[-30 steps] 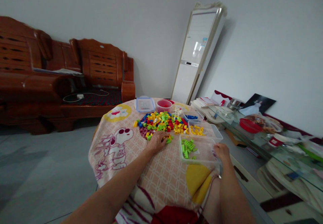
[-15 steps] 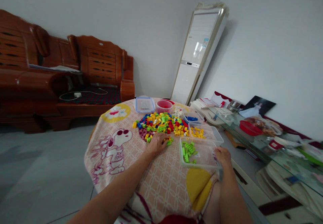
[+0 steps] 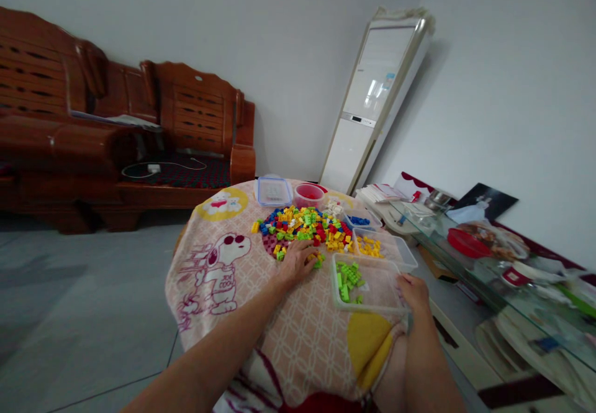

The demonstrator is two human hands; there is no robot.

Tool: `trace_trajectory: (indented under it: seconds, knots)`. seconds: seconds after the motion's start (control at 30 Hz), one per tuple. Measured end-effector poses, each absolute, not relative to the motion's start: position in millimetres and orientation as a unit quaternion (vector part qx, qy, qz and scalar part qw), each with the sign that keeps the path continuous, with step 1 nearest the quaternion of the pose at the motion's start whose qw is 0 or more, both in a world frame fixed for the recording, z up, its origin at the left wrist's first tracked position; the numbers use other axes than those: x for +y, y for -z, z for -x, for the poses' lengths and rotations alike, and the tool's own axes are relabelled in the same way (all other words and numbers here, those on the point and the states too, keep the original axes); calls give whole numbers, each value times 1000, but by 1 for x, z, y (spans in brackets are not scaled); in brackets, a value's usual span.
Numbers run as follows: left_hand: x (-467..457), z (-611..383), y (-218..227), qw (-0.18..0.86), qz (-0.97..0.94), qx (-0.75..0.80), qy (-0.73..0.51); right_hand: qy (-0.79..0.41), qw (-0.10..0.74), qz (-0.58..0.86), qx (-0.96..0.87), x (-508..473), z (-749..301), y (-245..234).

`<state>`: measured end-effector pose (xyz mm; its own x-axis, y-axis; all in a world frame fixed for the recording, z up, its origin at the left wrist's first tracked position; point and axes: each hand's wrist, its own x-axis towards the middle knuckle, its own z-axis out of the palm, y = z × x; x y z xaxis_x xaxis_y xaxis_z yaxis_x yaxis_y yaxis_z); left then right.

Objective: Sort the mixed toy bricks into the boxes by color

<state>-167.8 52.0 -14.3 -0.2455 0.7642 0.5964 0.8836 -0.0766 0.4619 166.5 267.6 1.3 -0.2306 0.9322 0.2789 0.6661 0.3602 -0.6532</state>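
Note:
My left hand point(image 3: 297, 263) rests at the near edge of a mixed pile of toy building bricks point(image 3: 305, 223), fingers stretched and a little apart over the nearest ones. A few yellow and green bricks lie at its fingertips; I see none gripped. At the right, my right hand point(image 3: 413, 291) is closed on the right end of a clear plastic box point(image 3: 382, 285). Inside that box, green bricks point(image 3: 347, 279) are gathered on the left side. Just behind it stands another clear box point(image 3: 395, 248) with yellow bricks.
Farther back are a clear box with blue bricks point(image 3: 358, 220), white bricks point(image 3: 333, 208), a pink round tub point(image 3: 309, 195) and a blue-rimmed lid point(image 3: 274, 191). A patterned cloth point(image 3: 302, 338) covers the round table. A cluttered glass-topped cabinet point(image 3: 484, 282) stands at the right, a wooden sofa point(image 3: 195, 121) behind left.
My left hand's fingers have spread and reached slightly forward over the bricks. The view has shifted slightly, moving the scene right. My right hand keeps its hold on the box.

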Motion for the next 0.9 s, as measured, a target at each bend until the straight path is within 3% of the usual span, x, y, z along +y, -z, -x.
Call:
trace_trajectory:
  seconds: [0.17,0.5,0.9]
  knots:
    - [45,163,9,71,647,-662,372,-392,391,537,-636,259,-171,6]
    - [50,159,6,134,624,-635,436,-386,414,538,-625,257,-167,10]
    - [69,119,13,130,602,-602,508,-385,428,531,-622,249,-167,8]
